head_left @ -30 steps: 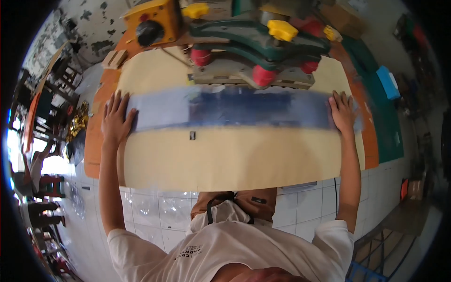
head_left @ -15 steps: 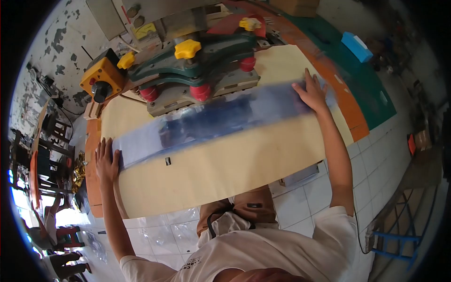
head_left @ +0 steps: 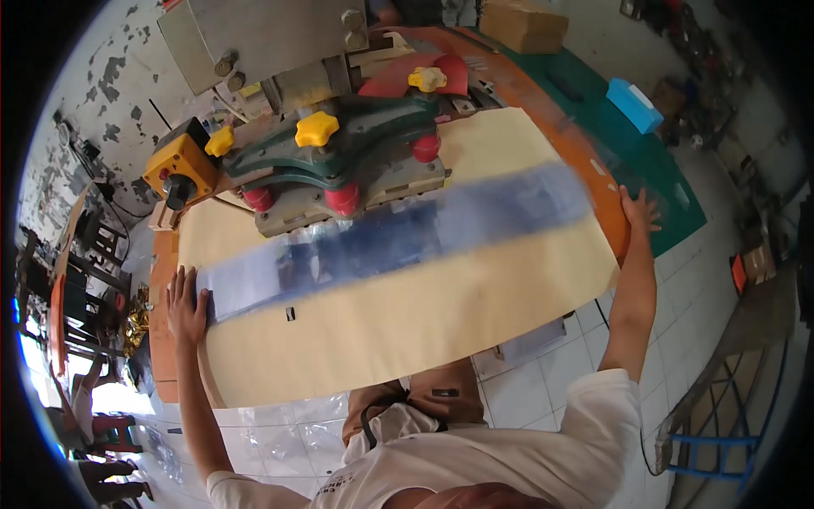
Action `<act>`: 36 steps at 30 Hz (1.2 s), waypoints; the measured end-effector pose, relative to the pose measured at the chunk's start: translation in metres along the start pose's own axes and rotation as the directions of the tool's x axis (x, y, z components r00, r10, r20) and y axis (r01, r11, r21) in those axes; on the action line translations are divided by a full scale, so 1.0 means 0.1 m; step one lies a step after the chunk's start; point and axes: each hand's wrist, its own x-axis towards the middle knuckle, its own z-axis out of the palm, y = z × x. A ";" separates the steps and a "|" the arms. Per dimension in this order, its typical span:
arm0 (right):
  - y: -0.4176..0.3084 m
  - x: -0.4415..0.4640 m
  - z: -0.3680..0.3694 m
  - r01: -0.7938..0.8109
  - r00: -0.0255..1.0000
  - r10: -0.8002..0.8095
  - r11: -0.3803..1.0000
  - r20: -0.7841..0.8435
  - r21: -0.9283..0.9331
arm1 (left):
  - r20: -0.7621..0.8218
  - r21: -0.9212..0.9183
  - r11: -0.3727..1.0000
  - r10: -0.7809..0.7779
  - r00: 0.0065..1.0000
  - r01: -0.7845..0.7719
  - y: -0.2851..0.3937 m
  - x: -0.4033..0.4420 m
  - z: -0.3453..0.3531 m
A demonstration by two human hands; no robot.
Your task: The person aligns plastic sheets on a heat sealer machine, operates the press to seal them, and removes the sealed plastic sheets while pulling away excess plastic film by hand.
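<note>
A large cream sheet [head_left: 407, 314] lies over the orange board, with a bluish clear plastic strip [head_left: 365, 246] across it. My left hand [head_left: 186, 307] rests flat at the strip's left end, fingers spread. Off the sheet's right edge, my right hand [head_left: 638, 212] is apart from the strip, fingers spread, over the orange board's edge near the green mat. Neither hand holds anything. A green press head [head_left: 339, 144] with yellow knobs and red rollers stands over the back of the sheet. A small dark square [head_left: 291, 314] lies on the sheet.
A yellow control box [head_left: 180, 170] with a black knob is at the left of the press. On the green mat [head_left: 593, 110] stand a blue box [head_left: 634, 105] and a cardboard box [head_left: 523, 25]. Another person's legs [head_left: 114, 479] show at the far lower left.
My right hand has left the plastic strip and moved right, past the sheet's edge. My left hand stays at the strip's left end. The head view has turned.
</note>
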 end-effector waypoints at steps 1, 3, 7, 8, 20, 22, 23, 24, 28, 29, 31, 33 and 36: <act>0.01 -0.01 -0.01 -0.007 0.996 0.010 1.000 0.086 -0.027 | -0.003 0.002 1.000 -0.003 1.000 0.003 0.01 0.00 -0.01; -0.01 -0.02 -0.02 -0.014 0.984 0.024 0.998 0.177 -0.053 | 0.013 0.007 1.000 -0.003 1.000 0.003 0.03 0.00 -0.04; 0.00 -0.11 -0.05 0.016 0.989 -0.006 0.998 0.147 -0.065 | -0.013 -0.017 0.999 0.033 0.999 -0.034 0.02 -0.01 -0.03; 0.01 -0.11 -0.07 0.043 0.990 -0.034 0.997 0.137 -0.061 | -0.013 -0.019 0.999 0.039 0.999 -0.039 0.02 -0.02 -0.04; 0.03 -0.02 0.12 0.073 0.997 -0.072 0.994 0.021 -0.083 | -0.021 0.017 0.998 0.060 0.998 -0.060 -0.03 -0.01 0.04; 0.04 0.00 0.13 0.085 0.996 -0.084 0.992 0.013 -0.097 | -0.022 0.018 0.998 0.057 0.998 -0.057 0.00 -0.02 0.02; 0.04 0.01 0.11 0.074 0.995 -0.068 0.994 0.074 -0.080 | -0.027 0.020 0.998 0.055 0.998 -0.054 0.01 -0.03 0.01; 0.02 0.02 0.09 0.064 0.989 -0.055 0.996 0.135 -0.062 | -0.025 0.022 0.999 0.049 0.998 -0.048 0.02 -0.03 0.00; -0.02 -0.13 -0.16 0.081 0.992 -0.073 0.994 0.101 -0.079 | 0.002 0.004 0.999 0.035 0.999 -0.035 0.09 -0.02 -0.08; 0.01 -0.10 -0.25 0.098 0.990 -0.090 0.992 0.106 -0.080 | -0.001 -0.008 0.999 0.031 1.000 -0.031 0.10 -0.02 -0.09; 0.08 0.14 -0.29 0.116 0.989 -0.110 0.991 0.094 -0.064 | -0.014 -0.015 1.000 0.022 1.000 -0.022 0.09 0.01 -0.07; 0.22 0.41 -0.11 0.062 0.998 -0.061 0.997 -0.034 0.041 | -0.013 -0.019 1.000 0.012 1.000 -0.013 0.05 -0.01 -0.04; 0.28 0.54 0.14 0.134 0.964 -0.129 0.991 -0.234 0.005 | -0.018 -0.020 1.000 0.012 1.000 -0.012 0.04 -0.01 -0.01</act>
